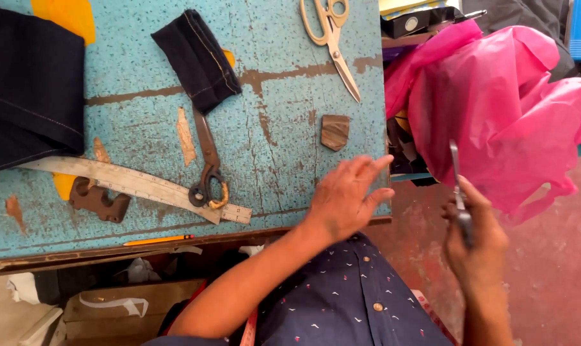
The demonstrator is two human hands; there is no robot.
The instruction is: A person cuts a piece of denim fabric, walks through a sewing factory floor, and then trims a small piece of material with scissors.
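Observation:
My left hand (348, 195) lies flat with fingers spread on the near right corner of a worn turquoise table (284, 160), holding nothing. Just beyond its fingertips sits a small brown shield-shaped piece (334, 131). My right hand (475, 247) is off the table's right side, closed around the handles of small dark scissors (457, 192) whose blade points up toward a bundle of pink plastic (501, 109).
Large cream-handled shears (332, 38) lie at the table's far edge. Dark old scissors (208, 163) rest over a curved ruler (137, 186), their tips under a folded denim piece (197, 57). More denim (28, 90) lies left. A pencil (159, 240) sits at the near edge.

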